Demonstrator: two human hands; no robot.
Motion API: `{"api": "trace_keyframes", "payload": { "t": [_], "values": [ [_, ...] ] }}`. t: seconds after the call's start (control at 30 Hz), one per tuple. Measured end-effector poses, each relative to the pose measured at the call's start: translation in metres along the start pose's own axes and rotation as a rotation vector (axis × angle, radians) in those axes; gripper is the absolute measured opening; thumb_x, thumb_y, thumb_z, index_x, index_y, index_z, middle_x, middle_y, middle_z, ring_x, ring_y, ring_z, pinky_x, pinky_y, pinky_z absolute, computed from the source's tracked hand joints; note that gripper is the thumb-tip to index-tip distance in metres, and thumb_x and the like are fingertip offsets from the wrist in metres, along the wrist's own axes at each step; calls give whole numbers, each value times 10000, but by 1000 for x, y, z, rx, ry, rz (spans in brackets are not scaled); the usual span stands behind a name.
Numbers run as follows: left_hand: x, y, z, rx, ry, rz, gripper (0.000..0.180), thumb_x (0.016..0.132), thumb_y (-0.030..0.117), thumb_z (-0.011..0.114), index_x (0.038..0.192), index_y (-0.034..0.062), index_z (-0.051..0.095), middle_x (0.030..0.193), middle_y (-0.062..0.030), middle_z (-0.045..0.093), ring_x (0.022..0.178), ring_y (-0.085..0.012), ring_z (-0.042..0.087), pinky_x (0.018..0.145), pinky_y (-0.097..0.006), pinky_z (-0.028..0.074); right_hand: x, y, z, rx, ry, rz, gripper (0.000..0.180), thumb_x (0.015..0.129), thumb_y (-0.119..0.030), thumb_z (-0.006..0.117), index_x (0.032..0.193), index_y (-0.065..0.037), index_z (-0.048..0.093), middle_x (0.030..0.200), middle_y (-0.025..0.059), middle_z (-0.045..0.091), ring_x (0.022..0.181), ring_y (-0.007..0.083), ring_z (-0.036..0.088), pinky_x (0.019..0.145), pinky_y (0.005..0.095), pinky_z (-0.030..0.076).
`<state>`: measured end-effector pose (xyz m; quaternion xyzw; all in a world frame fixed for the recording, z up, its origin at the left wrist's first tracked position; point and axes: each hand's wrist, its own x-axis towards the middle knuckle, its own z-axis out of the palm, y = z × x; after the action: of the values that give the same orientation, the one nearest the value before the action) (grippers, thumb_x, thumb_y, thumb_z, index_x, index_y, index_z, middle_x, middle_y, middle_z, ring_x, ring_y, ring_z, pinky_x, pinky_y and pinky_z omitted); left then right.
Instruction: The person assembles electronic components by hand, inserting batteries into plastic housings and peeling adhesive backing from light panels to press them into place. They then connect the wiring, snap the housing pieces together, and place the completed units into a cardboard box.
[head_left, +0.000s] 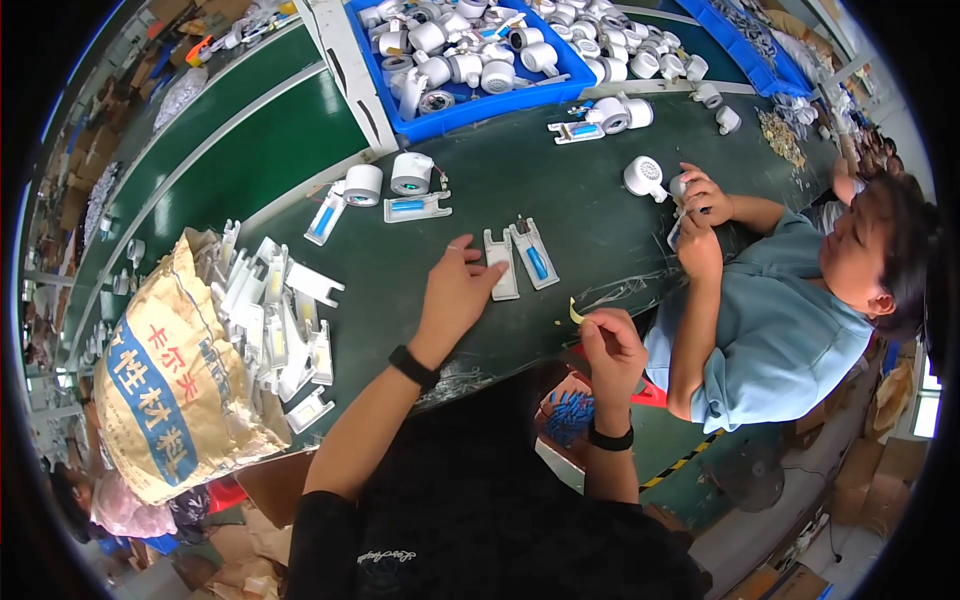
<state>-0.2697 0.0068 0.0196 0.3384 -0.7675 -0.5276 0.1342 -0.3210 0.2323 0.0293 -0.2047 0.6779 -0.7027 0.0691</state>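
My left hand (455,295) lies over the green bench with its fingers spread, the thumb touching a white plastic plate (502,266). Right beside that plate is a similar white housing (533,254) with a blue cylindrical cell in it and dark wire ends at its top. Near the bench's front edge my right hand (612,350) pinches a small curled pale-yellow strip (575,311). Farther left, two round white lamp heads, one (363,185) and another (411,174), stand next to open housings with blue cells.
A paper sack (165,380) spills white plastic housings (285,320) at the left. A blue tray (480,103) piled with lamp heads stands at the back. At my right a co-worker in a blue-green shirt (790,330) handles a part. Blue cells (568,412) lie in a container below the bench edge.
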Motion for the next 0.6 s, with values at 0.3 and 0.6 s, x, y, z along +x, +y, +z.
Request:
{"api": "trace_keyframes", "payload": {
  "t": [0.3,0.6],
  "values": [
    [-32,-5,4,46,-97,44,838,793,122,835,1493,-58,410,1221,-222,679,1015,-315,714,869,-388,583,10,10,14,604,-199,186,79,977,9,556,978,-6,478,1303,277,598,1189,434,638,1030,575,524],
    [-51,-60,-219,982,279,448,451,807,-24,645,1239,94,699,1386,-108,608,1308,-350,523,1100,-454,443,11,-16,94,631,-580,544,122,874,-1,456,965,-27,533,755,48,493,607,136,469,540,293,470]
  ]
}}
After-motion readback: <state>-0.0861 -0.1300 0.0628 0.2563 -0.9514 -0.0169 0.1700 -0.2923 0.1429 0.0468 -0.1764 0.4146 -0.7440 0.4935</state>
